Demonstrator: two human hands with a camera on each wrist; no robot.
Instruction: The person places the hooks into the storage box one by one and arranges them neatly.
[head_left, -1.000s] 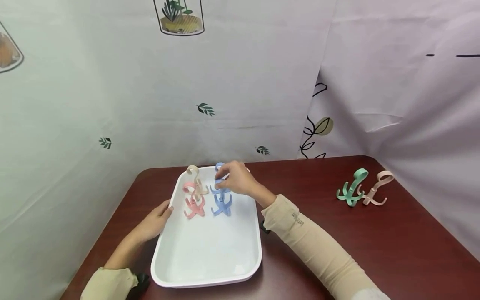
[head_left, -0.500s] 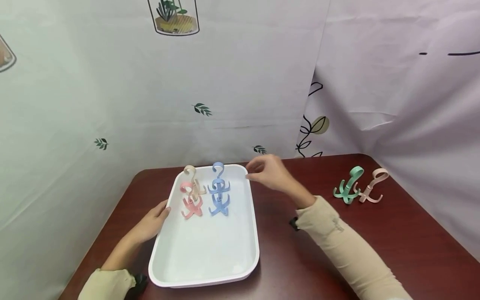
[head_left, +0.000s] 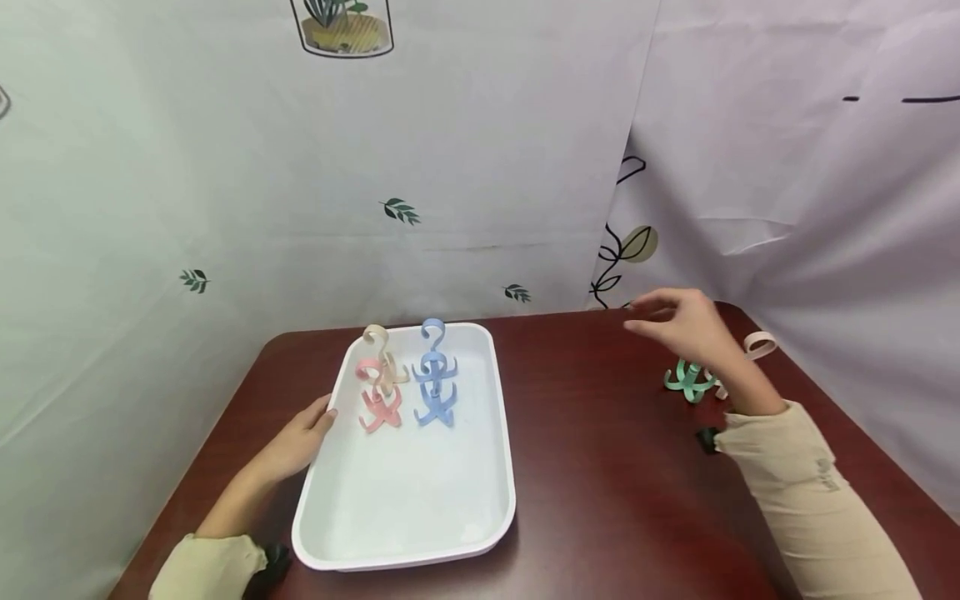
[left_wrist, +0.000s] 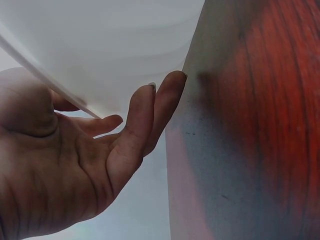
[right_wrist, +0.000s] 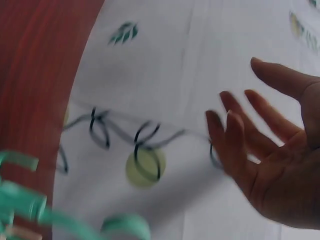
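My left hand (head_left: 295,443) holds the left side of a white tray (head_left: 416,504), thumb over the rim and fingers against the outer wall (left_wrist: 125,45). Inside the tray's far half lie several four-pronged rotating hook hangers: a beige hook (head_left: 388,377), a pink hook (head_left: 382,408), and two blue hooks (head_left: 436,410) overlapping each other. On the right, my right hand (head_left: 690,329) is in the air with nothing in it, its fingers loosely bent and apart. It partly hides a green hook (head_left: 684,383) and a pale pink hook (head_left: 760,344) on the table. The green hook (right_wrist: 22,200) is blurred in the right wrist view.
The dark red-brown table (head_left: 585,467) extends between the tray and the two hooks on the right. A pale printed cloth (head_left: 450,167) hangs behind the table's far edge and along both sides.
My right hand has let go of the blue hook and moved right, out of the tray, toward the green and pale pink hooks. The left hand stays on the tray's rim.
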